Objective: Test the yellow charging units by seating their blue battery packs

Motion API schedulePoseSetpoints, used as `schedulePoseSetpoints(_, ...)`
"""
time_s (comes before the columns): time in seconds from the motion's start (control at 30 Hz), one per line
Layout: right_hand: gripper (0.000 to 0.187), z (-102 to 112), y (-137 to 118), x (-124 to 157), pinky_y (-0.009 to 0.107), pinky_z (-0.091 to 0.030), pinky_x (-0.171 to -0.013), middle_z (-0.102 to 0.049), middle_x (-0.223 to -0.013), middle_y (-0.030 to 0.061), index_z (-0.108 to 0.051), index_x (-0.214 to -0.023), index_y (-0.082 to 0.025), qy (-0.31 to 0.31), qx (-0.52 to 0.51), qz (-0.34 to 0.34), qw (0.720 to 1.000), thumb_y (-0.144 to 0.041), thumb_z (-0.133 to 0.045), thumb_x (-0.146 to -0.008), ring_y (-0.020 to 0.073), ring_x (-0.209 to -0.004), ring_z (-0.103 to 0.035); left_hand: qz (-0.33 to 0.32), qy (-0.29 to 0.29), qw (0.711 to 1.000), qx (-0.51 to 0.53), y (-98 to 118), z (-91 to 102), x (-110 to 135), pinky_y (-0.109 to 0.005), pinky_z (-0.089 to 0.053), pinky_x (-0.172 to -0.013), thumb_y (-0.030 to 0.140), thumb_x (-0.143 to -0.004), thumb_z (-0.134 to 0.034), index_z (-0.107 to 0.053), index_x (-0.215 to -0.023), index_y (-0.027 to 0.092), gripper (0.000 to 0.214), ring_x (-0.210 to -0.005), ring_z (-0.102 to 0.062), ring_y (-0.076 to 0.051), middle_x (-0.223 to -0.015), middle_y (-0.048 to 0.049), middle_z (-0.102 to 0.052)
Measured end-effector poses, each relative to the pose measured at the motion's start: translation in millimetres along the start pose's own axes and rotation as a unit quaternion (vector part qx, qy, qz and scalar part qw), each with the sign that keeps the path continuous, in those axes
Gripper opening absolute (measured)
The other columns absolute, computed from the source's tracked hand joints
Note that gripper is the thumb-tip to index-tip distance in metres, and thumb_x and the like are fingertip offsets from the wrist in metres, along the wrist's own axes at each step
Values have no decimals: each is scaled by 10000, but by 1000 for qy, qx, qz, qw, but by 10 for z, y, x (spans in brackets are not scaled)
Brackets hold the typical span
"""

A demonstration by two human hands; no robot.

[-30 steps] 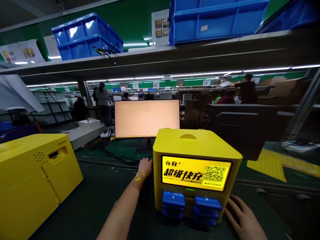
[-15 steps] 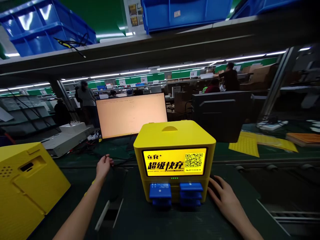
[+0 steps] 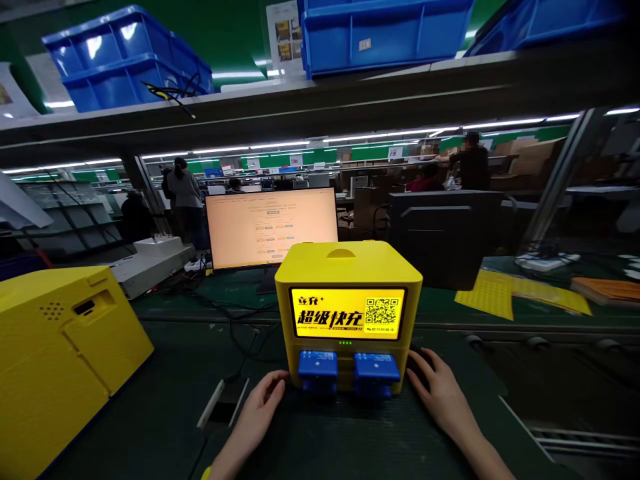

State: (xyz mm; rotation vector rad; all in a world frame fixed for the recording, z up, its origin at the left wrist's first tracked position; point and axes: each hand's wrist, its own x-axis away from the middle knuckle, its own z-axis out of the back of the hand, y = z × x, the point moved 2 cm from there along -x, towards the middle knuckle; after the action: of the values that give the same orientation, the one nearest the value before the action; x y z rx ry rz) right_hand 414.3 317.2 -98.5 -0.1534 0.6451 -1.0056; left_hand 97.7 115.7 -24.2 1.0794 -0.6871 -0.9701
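Note:
A yellow charging cabinet (image 3: 347,267) stands on the dark bench in front of me, its lit yellow screen (image 3: 347,313) showing black characters and a QR code. Blue power banks (image 3: 349,368) stick out of the slots along its base. My left hand (image 3: 260,407) lies on the bench by the cabinet's lower left corner, fingers loosely extended and nothing in them. My right hand (image 3: 440,393) rests flat at the lower right corner, fingers spread, touching the cabinet's side.
A second yellow cabinet (image 3: 55,360) sits at the left with its back panel facing me. Behind are a lit monitor (image 3: 273,227), a dark monitor back (image 3: 445,237), cables, yellow sheets (image 3: 500,293) and a shelf with blue bins (image 3: 130,57). People stand far behind.
My left hand came back from behind the cabinet to its front left corner. The monitor now shows a page with entries. My right hand stays at the right corner.

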Motion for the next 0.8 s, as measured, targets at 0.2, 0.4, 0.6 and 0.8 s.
schedulePoseSetpoints(0.2,463,-52,68,-1,494,-449,-928,-393,-1296,131,-506,-1264,-220,7,8,17,1000,-473,-304,-933,331,-1173,-427,68,30,993,90,319,-195,5,-237,-347,-509,811,-650,-439,-643,-875,160,718,-627,-472,-148,-735,-30,-557)
schedulePoseSetpoints(0.4,445,-50,92,-6,481,-435,-949,-371,-1305,135,-501,-1269,-214,3,15,21,1000,-449,-310,-943,324,-1188,-411,75,31,988,128,523,-374,8,-251,-323,-567,702,-581,-632,-668,-682,156,556,-661,-454,-151,-729,-22,-553)
schedulePoseSetpoints(0.6,449,-12,46,-1,475,-452,-927,-376,-1325,121,-502,-1269,-241,0,4,3,1000,-472,-323,-928,324,-1201,-408,115,-4,988,105,503,-309,127,-261,-347,-625,708,-643,-568,-674,-866,184,580,-833,-492,-203,-964,-46,-574)
schedulePoseSetpoints(0.8,447,13,32,2,480,-453,-925,-398,-1309,116,-522,-1253,-252,3,4,-2,1000,-478,-341,-911,325,-1191,-419,111,-44,980,161,478,-362,123,-269,-376,-682,666,-699,-566,-652,-942,166,563,-919,-498,-227,-930,-56,-609)
